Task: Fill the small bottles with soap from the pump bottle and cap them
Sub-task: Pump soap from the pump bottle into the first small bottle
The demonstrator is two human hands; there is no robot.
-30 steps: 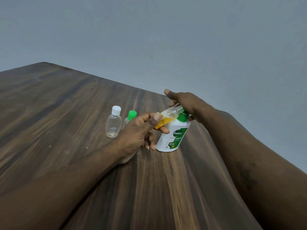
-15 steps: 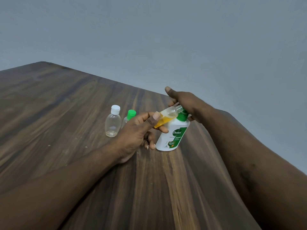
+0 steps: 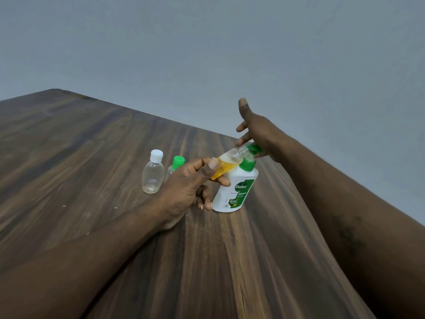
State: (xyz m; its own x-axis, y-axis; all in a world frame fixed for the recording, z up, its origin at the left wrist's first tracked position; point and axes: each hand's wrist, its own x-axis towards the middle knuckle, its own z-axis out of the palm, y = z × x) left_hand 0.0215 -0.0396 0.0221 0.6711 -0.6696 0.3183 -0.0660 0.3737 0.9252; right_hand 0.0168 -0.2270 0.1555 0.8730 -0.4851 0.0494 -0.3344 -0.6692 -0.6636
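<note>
**q_tinker:** what's in which container on your feed right now?

**remote_op:** From my head cam: my left hand point(image 3: 184, 187) has the small bottle point(image 3: 230, 163) pinched between the thumb on top and the fingers curled underneath. It's clear plastic with no cap on, tipped over so the neck points up and to the right. The orange soap point(image 3: 222, 170) has pooled in the low end by my thumb and fills it about halfway. The neck end looks clear. The open mouth sits right at the green pump head point(image 3: 253, 148) of the Dettol pump bottle point(image 3: 236, 192). I can't tell whether the nozzle is actually inside the mouth.

**q_tinker:** and the right hand?

**remote_op:** My right hand point(image 3: 257, 132) is holding nothing. The fingers are spread and straight, the thumb sticks up, and the heel of the hand is over the pump head. I can't tell from here if it's pressing. The Dettol bottle is white and opaque with a green label, so I can't see its level. It stands upright on the wooden table point(image 3: 92, 146), near the far right edge.

**q_tinker:** the other little ones?

**remote_op:** There are two of them, left of my left hand and standing upright on the table. The white-capped bottle point(image 3: 153, 176) is clear and looks empty. The green-capped bottle point(image 3: 176, 164) is just beside it on the right. My hand mostly hides it, so I can't say what's in it. Behind the table there's only a grey wall point(image 3: 207, 42).
</note>
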